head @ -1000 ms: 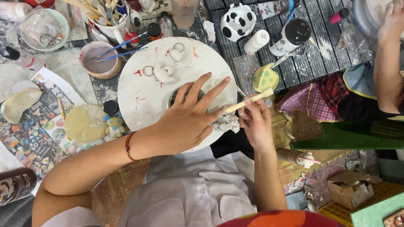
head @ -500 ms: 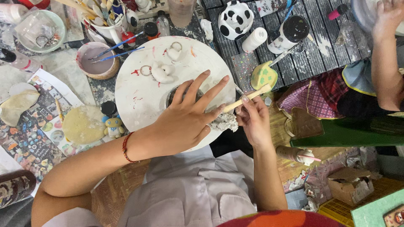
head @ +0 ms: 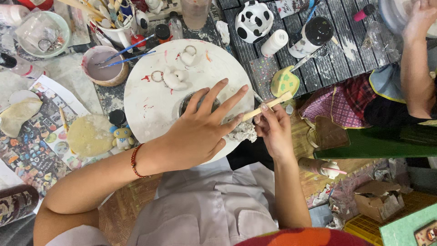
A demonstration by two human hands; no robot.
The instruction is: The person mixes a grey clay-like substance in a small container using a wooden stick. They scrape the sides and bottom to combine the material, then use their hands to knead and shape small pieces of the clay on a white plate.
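Observation:
A round white board [head: 150, 114] lies in front of me with red paint smears on it. My left hand [head: 195, 130] reaches over it with the fingers spread, covering most of a dark round jar [head: 187, 102]. Its thumb and forefinger pinch a rough white clay lump [head: 243, 132] at the board's right edge. My right hand [head: 273, 130] is beside it, gripping a thin wooden stick [head: 269, 105] whose lower end meets the lump. A red bead bracelet [head: 134, 161] is on my left wrist.
Two small white clay figures with key rings [head: 175, 78] sit on the board. Around it are a bowl of lilac paint with brushes [head: 102, 68], a tan clay disc [head: 90, 135], a cow-patterned pot [head: 253, 20] and a yellow-green painted piece [head: 284, 81]. Another person's arm [head: 412, 68] is at the right.
Both hands keep the same hold on the lump and the stick. The view has shifted a little, so the board sits slightly further left.

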